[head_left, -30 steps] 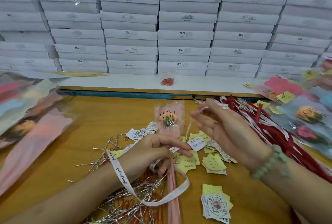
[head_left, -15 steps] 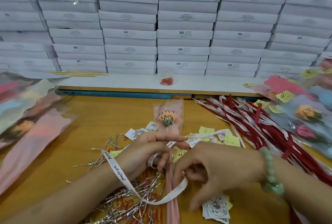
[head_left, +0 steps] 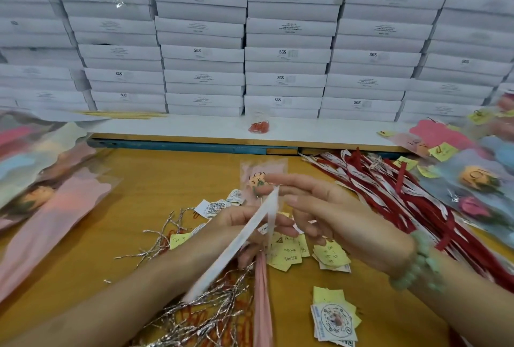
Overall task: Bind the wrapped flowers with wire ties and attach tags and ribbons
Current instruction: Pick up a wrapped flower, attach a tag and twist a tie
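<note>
A wrapped flower point(head_left: 261, 294) in pink sleeve stands at the table's middle, its orange bloom point(head_left: 257, 181) behind my fingers. My left hand point(head_left: 239, 224) grips the sleeve's narrow stem part. A white printed ribbon point(head_left: 236, 243) runs taut and blurred from below my left wrist up to my right hand point(head_left: 328, 216), which pinches its upper end near the bloom. Silver wire ties point(head_left: 200, 316) lie heaped under my left forearm. Yellow and QR-code tags point(head_left: 331, 256) are scattered around the stem.
Red and white ribbons point(head_left: 395, 199) lie in a pile at the right, with finished wrapped flowers point(head_left: 478, 180) beyond. More wrapped flowers point(head_left: 47, 196) lie at the left. White boxes point(head_left: 286, 54) are stacked at the back, with a bag of red clips point(head_left: 259, 126) on the ledge.
My right hand rose from low beside the stem back up near the bloom, pulling the slack ribbon loop taut. My left hand kept its grip on the stem.
</note>
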Motion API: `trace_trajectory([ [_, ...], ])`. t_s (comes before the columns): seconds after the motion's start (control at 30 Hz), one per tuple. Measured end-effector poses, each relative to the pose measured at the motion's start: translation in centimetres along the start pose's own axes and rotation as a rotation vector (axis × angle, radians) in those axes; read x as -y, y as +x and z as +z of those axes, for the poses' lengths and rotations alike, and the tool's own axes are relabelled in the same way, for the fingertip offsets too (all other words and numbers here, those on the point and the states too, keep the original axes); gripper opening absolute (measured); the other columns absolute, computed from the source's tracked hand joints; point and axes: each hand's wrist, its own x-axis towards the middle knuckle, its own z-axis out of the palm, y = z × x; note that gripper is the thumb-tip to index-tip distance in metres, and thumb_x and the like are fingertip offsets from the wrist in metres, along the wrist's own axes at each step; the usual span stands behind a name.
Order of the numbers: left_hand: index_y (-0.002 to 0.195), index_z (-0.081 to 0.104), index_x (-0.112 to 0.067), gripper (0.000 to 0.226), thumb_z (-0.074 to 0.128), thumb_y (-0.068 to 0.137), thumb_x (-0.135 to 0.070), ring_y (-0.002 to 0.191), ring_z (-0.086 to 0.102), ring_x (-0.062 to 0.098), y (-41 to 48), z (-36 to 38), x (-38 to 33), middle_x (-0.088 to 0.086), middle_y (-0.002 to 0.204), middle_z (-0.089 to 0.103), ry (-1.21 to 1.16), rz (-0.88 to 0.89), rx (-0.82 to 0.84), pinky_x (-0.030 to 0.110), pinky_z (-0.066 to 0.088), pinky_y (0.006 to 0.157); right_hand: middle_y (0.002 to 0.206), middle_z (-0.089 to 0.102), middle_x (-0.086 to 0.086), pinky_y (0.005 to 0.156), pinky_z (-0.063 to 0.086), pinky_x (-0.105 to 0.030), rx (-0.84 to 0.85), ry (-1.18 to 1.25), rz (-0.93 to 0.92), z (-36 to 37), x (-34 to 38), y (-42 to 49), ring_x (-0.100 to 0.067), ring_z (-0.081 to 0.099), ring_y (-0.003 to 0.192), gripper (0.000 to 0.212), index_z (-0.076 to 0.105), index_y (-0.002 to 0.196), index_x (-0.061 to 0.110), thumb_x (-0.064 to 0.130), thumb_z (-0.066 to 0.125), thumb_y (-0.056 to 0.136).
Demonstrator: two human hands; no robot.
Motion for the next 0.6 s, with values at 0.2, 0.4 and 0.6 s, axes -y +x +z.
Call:
trace_trajectory([
  [0.2, 0.093, 0.076, -0.009, 0.031, 0.067, 0.087, -0.038, 0.038, 0.038, 0.007, -0.2, -0.3, 0.8, 0.018, 0.06, 0.056, 0.081, 0.058, -0.033, 0.017, 0.035, 0.046, 0.136, 0.052, 0.029, 0.053, 0.041, -0.036, -0.137, -0.179, -0.079, -0.2, -0.5, 0.1, -0.01, 0.042, 0.05, 0.065, 0.023, 0.147, 0.048, 0.014, 0.051, 0.099],
  [0.4, 0.085, 0.075, -0.017, 0.027, 0.061, 0.09, -0.04, 0.04, 0.041, 0.003, -0.1, -0.3, 0.4, 0.007, 0.089, 0.075, 0.059, 0.057, 0.066, 0.028, 0.037, 0.052, 0.149, 0.038, 0.021, 0.081, 0.055, -0.027, -0.247, -0.269, -0.16, -0.8, -0.9, 0.5, -0.001, 0.064, 0.098, 0.071, 0.019, 0.149, 0.046, 0.008, 0.049, 0.097],
  [0.6, 0.092, 0.076, -0.011, 0.03, 0.06, 0.092, -0.037, 0.043, 0.045, 0.004, -0.2, -0.6, 0.5, 0.014, 0.096, 0.074, -0.046, 0.076, 0.065, 0.018, 0.041, 0.049, 0.154, 0.03, 0.02, 0.112, 0.035, -0.042, -0.295, -0.738, -0.095, -2.2, -1.6, 0.5, -0.024, 0.032, 0.142, 0.072, -0.013, 0.149, 0.048, 0.035, 0.04, 0.101],
])
